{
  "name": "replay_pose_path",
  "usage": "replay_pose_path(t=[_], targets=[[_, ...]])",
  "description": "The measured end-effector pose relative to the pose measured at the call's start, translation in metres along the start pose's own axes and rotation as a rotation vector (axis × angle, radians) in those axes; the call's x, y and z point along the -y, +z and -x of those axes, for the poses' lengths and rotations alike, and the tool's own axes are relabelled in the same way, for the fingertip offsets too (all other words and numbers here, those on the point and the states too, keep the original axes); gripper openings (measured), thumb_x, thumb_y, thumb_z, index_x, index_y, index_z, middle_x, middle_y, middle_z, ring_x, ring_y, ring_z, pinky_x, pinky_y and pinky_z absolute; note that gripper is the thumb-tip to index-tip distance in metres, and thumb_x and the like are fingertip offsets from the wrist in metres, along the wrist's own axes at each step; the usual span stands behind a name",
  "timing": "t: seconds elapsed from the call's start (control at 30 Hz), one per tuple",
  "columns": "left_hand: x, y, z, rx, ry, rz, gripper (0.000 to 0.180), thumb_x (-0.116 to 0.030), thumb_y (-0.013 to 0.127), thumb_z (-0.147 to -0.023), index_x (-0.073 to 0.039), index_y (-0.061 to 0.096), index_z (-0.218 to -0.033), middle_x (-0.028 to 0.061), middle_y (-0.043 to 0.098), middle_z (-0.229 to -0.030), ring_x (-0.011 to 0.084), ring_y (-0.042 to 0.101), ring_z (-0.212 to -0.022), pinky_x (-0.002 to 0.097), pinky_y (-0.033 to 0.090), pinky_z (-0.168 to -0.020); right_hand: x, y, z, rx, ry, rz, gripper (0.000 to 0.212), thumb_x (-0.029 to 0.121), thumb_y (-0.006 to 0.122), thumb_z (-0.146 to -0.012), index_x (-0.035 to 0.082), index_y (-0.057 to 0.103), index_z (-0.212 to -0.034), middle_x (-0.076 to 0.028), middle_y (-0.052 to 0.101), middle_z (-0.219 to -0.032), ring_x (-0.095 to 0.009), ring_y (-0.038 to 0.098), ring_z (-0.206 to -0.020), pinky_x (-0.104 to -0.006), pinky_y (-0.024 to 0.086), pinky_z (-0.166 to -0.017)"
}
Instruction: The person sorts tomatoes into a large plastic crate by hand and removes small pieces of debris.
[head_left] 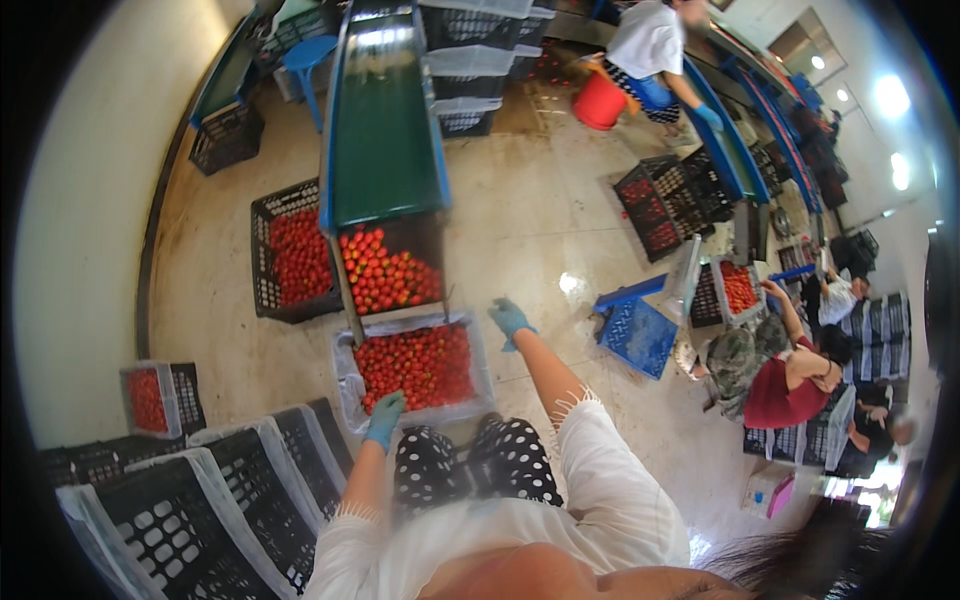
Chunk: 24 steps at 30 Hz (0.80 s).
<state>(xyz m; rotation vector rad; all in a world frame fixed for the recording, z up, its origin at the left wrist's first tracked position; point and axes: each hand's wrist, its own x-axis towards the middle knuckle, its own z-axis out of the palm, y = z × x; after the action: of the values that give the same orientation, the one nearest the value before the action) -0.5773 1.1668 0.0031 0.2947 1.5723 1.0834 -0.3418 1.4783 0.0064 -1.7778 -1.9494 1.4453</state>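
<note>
A crate [483, 375] with a whitish liner stands in front of my knees, filled with small red tomatoes [415, 365]. My left hand [384, 415], in a blue-green glove, is over its near rim, fingers stretched toward the tomatoes; whether it touches them I cannot tell. To the right of the crate, my right hand [511, 322], gloved alike, hangs above the floor with its fingers apart and nothing in it. Just beyond the crate, more red and yellowish tomatoes [385, 275] lie below the end of a green conveyor belt [385, 160].
A black crate of tomatoes [262, 270] stands left of the belt. Lined black crates [165, 535] line the lower left. A blue perforated crate [640, 335] lies on the floor at right. Several people work around, one in a red top [775, 390] beside a tomato crate [740, 290].
</note>
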Motion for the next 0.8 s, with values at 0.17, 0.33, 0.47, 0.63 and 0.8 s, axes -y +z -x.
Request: replay_pose_path(t=[0.17,0.33,0.47,0.63,0.8], targets=[[0.053,0.053,-0.064,0.040,0.113,0.199,0.036,-0.009,0.060,-0.083,0.004,0.052,-0.115,0.0107,0.058,-0.110,0.0161,0.057,-0.096,0.0262,0.047,-0.082,-0.015,0.043,-0.064,0.019,-0.081,-0.123,0.056,0.039,0.059,-0.077,0.012,0.045,-0.124,-0.020,0.059,-0.105,-0.032,0.056,-0.100,-0.0367,0.044,-0.087],[0.101,0.107,-0.117,0.164,0.175,0.072,0.041,-0.006,0.056,-0.084,0.004,0.045,-0.122,0.0109,0.053,-0.118,0.0159,0.053,-0.104,0.0257,0.042,-0.090,-0.028,0.091,-0.106,-0.017,-0.220,-0.034,0.048,0.041,0.059,-0.078,0.015,0.052,-0.118,-0.018,0.062,-0.097,-0.030,0.059,-0.092,-0.0359,0.046,-0.082],[0.081,0.131,-0.119,0.307,0.321,-0.051,0.042,-0.007,0.053,-0.086,0.002,0.043,-0.125,0.0119,0.050,-0.124,0.0167,0.050,-0.110,0.0266,0.040,-0.094,-0.027,0.103,-0.117,-0.077,-0.422,-0.076,0.030,0.035,0.058,-0.082,0.008,0.063,-0.093,-0.015,0.063,-0.078,-0.028,0.061,-0.072,-0.0359,0.047,-0.066],[0.077,0.118,-0.059,0.340,0.682,-0.436,0.043,-0.007,0.056,-0.084,0.002,0.044,-0.124,0.0134,0.051,-0.122,0.0187,0.050,-0.111,0.0279,0.040,-0.093,-0.058,0.131,-0.097,-0.330,-0.601,-0.063,0.019,0.024,0.055,-0.083,0.006,0.062,-0.083,-0.015,0.060,-0.066,-0.030,0.059,-0.061,-0.0369,0.044,-0.057],[0.081,0.114,0.010,0.305,0.972,-0.518,0.045,-0.008,0.061,-0.080,0.000,0.047,-0.122,0.0153,0.056,-0.104,0.0221,0.057,-0.093,0.0295,0.045,-0.082,-0.087,0.153,-0.068,-0.526,-0.724,-0.023,0.020,0.024,0.055,-0.083,0.007,0.064,-0.085,-0.018,0.062,-0.075,-0.034,0.060,-0.071,-0.0389,0.046,-0.064]])
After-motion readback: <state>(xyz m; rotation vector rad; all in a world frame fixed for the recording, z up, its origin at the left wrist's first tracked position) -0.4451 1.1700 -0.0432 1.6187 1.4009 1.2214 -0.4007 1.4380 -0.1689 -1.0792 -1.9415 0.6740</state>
